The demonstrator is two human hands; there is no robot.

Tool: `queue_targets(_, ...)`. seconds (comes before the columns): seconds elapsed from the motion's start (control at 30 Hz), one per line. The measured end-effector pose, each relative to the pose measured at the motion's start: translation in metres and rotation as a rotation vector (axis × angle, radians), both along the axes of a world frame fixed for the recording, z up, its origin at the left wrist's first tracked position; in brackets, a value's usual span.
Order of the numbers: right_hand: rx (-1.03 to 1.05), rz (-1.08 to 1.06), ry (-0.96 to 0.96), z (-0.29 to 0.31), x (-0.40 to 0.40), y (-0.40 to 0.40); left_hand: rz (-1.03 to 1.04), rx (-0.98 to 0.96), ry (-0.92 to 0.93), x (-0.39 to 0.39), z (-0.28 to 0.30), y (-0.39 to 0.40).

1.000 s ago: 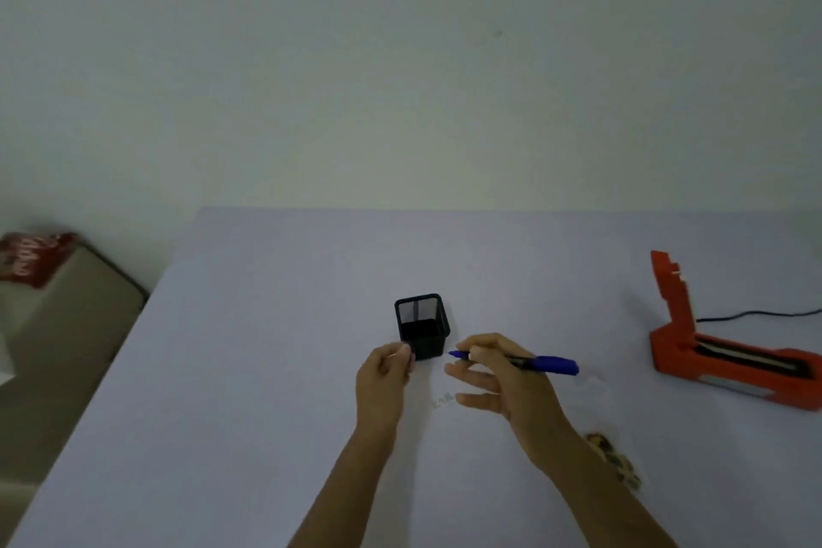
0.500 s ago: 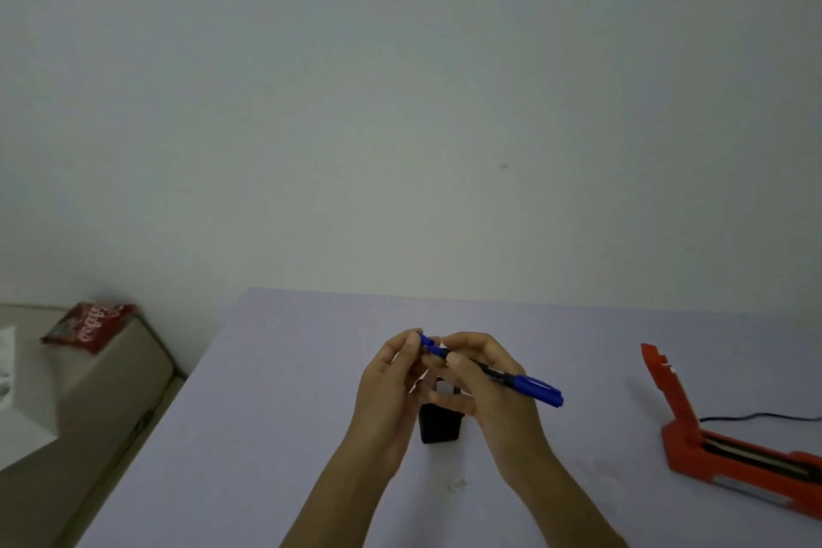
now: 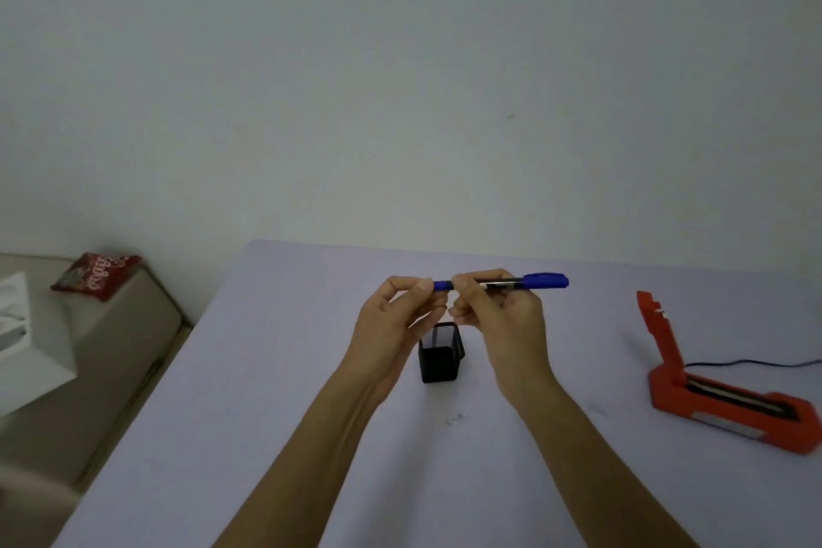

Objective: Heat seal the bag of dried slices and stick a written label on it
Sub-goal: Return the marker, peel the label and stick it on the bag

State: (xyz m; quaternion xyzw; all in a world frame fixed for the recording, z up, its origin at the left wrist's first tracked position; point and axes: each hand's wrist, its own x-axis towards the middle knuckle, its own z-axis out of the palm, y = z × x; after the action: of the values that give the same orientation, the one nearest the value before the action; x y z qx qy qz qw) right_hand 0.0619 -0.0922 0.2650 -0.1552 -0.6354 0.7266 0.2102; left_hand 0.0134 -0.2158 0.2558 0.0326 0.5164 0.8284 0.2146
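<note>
Both hands hold a blue marker pen (image 3: pixel 529 281) level above the table. My right hand (image 3: pixel 502 316) grips its barrel, with the large blue cap sticking out to the right. My left hand (image 3: pixel 396 320) pinches the small blue cap at the pen's left end. Below the hands a black mesh pen holder (image 3: pixel 438 358) stands on the lilac table (image 3: pixel 267 436). An orange heat sealer (image 3: pixel 720 396) sits at the right with its arm raised. The bag of dried slices is out of view.
A black cable (image 3: pixel 756 364) runs right from the sealer. A small scrap (image 3: pixel 456 418) lies on the table in front of the pen holder. Left of the table a beige seat (image 3: pixel 89 369) bears a red packet (image 3: pixel 95 276) and white paper (image 3: pixel 26 352).
The camera tilted up, so the bag left the view. Both hands rose from the table; my left hand came over and took the pen's left end, and the pen turned level.
</note>
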Motion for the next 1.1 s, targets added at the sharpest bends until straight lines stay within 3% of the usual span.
queue_targets(0.13,0.027,0.048,0.052,0.000,0.006,-0.002,-0.034,0.025,0.028,0.002,-0.001,-0.008)
queue_targets(0.43,0.009,0.072,0.015,-0.008,0.009,0.005,-0.086,-0.110,0.131,0.001,0.000,-0.005)
queue_targets(0.5,0.028,0.112,-0.069,-0.006,0.004,0.012,-0.075,-0.186,0.169,-0.009,-0.003,-0.001)
queue_targets(0.57,0.131,0.203,-0.271,-0.005,-0.001,0.025,0.016,-0.231,0.187,-0.026,-0.010,0.001)
queue_targets(0.63,0.275,0.324,-0.492,-0.006,-0.001,0.040,0.132,-0.339,0.208,-0.049,-0.023,-0.002)
queue_targets(0.7,0.354,0.384,-0.578,-0.010,0.001,0.055,0.160,-0.520,0.235,-0.070,-0.044,-0.006)
queue_targets(0.83,0.366,0.365,-0.594,-0.020,0.009,0.072,0.111,-0.857,0.294,-0.091,-0.090,-0.001)
queue_targets(1.1,0.360,0.320,-0.604,-0.026,0.016,0.095,-0.016,-1.149,0.478,-0.094,-0.137,0.031)
